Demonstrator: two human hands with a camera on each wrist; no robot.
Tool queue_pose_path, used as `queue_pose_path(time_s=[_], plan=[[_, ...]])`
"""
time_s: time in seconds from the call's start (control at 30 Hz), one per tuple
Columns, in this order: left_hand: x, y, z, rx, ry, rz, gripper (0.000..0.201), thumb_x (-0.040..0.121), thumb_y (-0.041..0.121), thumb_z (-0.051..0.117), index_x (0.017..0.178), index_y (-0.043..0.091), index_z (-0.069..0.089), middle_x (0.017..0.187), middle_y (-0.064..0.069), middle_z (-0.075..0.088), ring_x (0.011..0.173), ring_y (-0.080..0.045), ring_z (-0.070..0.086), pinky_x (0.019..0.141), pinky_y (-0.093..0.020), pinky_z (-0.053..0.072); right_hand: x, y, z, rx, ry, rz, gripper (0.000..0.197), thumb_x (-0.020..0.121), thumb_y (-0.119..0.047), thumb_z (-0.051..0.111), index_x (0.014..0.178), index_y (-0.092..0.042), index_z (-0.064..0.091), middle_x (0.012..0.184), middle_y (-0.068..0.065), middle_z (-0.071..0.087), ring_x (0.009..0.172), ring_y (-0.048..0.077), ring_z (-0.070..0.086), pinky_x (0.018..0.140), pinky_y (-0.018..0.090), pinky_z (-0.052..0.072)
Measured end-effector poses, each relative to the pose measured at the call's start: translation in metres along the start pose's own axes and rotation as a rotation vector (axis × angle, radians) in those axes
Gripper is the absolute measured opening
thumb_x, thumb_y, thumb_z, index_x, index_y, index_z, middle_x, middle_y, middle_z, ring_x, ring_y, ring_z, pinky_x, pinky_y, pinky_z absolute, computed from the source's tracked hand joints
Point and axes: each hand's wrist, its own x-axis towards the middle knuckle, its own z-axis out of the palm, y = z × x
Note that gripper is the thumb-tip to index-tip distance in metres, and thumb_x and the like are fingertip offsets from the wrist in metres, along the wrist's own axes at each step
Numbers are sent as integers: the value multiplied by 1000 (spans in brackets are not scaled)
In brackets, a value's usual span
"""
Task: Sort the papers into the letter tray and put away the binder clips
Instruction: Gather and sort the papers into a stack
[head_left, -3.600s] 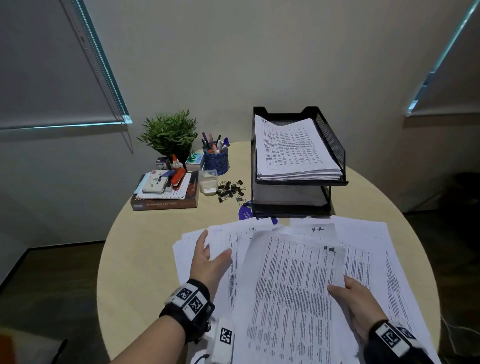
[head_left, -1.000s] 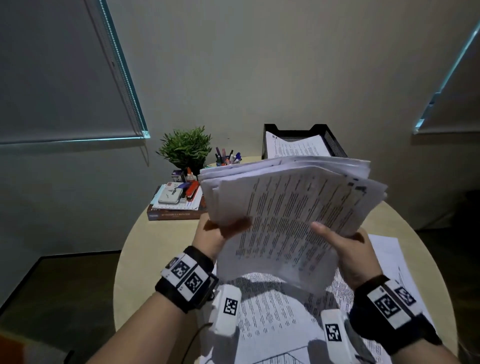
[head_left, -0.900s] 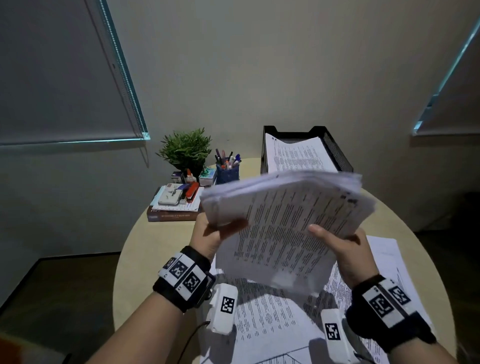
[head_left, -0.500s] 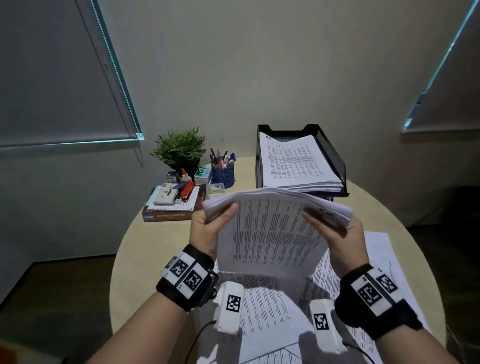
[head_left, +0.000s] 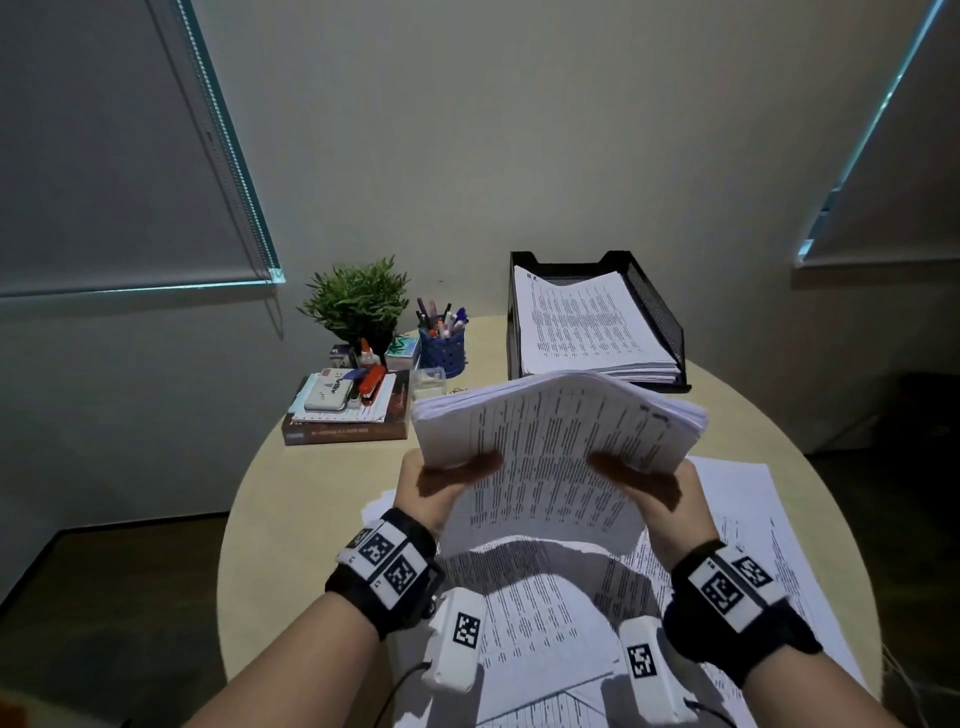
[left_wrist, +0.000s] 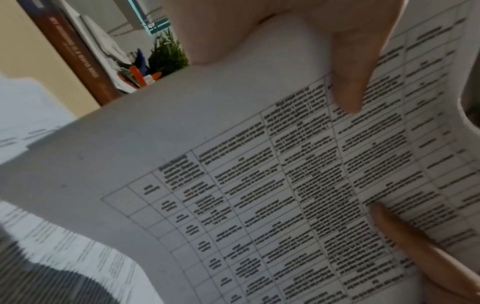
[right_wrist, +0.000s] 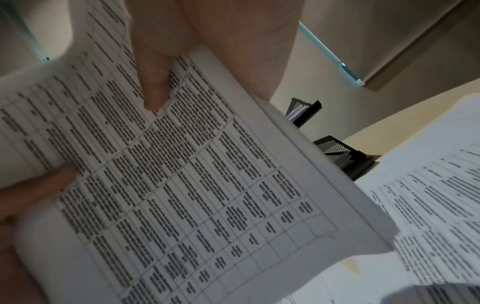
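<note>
I hold a thick stack of printed papers (head_left: 556, 441) above the round table, its near edge hanging down. My left hand (head_left: 441, 480) grips its left side, thumb on top, and my right hand (head_left: 649, 486) grips its right side. The wrist views show the stack (left_wrist: 259, 185) (right_wrist: 182, 174) close up with a thumb pressed on the printed table. More loose papers (head_left: 727, 530) lie spread on the table under my hands. The black mesh letter tray (head_left: 654, 306) stands at the back right with a pile of sheets in its top tier. The binder clips are hidden behind the stack.
At the back left are a potted plant (head_left: 358, 301), a blue pen cup (head_left: 441, 351), a small clear box (head_left: 428, 382) and a brown book (head_left: 345, 428) stacked with a notepad, stapler and small items. Bare tabletop (head_left: 311, 509) lies to my left.
Both hands gathered sheets from the table and lifted them. Over the last second the splayed sheets were squared into a neater stack and lowered slightly, my hands closing in on its sides.
</note>
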Motion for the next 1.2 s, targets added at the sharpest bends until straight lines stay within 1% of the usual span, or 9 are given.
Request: queue_pose_path(time_s=[0.17,0.27,0.33,0.5,0.63,0.77,0.83,1.03,1.2], plan=[[-12,-27,-6,258,80,-266,31,65,9,83,88,16,65,91,2,70,89,-20,64,80,-27,52,-16,40,-7,-138,26,282,18,74,-12,76,88,-18,66,79,0,74,75,13,70,67,25,52],[-26,-65,-16,402,95,-424,31,71,6,78,98,4,61,105,-13,68,73,-10,60,56,-8,48,-35,75,-8,-271,33,440,14,79,-9,73,74,-12,60,63,7,67,50,22,60,46,23,51],[-32,-85,-24,448,65,-484,31,74,5,76,102,1,63,100,-9,66,76,-11,60,57,-10,48,-45,87,-8,-183,76,507,3,84,-3,66,86,-2,64,76,16,70,60,27,66,50,27,55],[-31,-99,-33,652,-141,-476,15,85,10,63,86,21,54,87,4,59,79,-8,56,66,-15,47,-41,97,-11,-170,111,554,13,88,-10,62,95,1,63,91,14,68,86,27,65,68,29,50],[-16,-81,-28,582,-213,-490,22,91,9,55,113,11,55,104,-5,64,73,-15,62,72,-34,58,-17,76,-17,-233,101,537,19,88,-19,63,97,-2,60,104,20,65,94,31,62,77,33,51],[13,-51,-1,500,-241,-429,38,94,4,46,132,8,43,125,-10,58,91,-17,68,70,-27,60,27,41,-27,-284,113,432,29,91,-20,60,114,-4,55,92,16,66,83,35,63,71,43,55],[36,-33,15,433,-211,-397,39,94,0,43,132,7,42,127,-12,55,95,-19,66,69,-24,60,51,22,-34,-261,73,390,33,90,-14,60,122,-11,53,109,13,68,95,36,66,82,54,55],[111,-2,61,343,-107,-384,47,91,-10,41,136,4,40,135,-12,48,119,-34,54,73,-34,55,119,-37,-49,-281,-32,311,44,86,9,53,121,-17,50,113,4,61,82,17,63,48,24,55],[174,7,89,525,-8,-310,38,86,-7,51,124,-6,49,121,-23,59,104,-35,63,81,-36,58,192,-37,-57,-239,119,327,46,85,22,39,124,0,50,118,10,55,106,30,54,88,45,51]])
